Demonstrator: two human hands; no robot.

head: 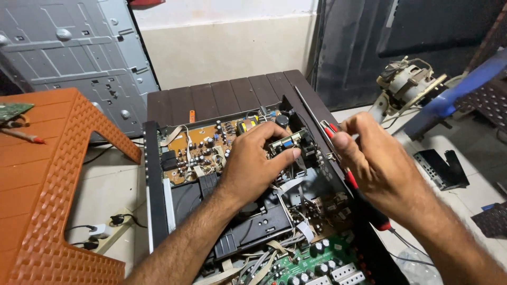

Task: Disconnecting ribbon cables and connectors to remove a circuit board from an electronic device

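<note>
Far left: orange plastic stool (47,190). Beside it, on a dark brown slatted table (227,92), an opened audio chassis (156,184) showing a brown circuit board (198,148) and, nearest the camera, a green board (311,266). Left hand (253,161) reaching into the middle of the chassis, fingers closed around a small green circuit board (287,143) held upright. Right hand (380,158) at the chassis's right wall, fingers gripping a red-and-black screwdriver (364,203). Far right, on the floor: small black bracket (441,169).
</note>
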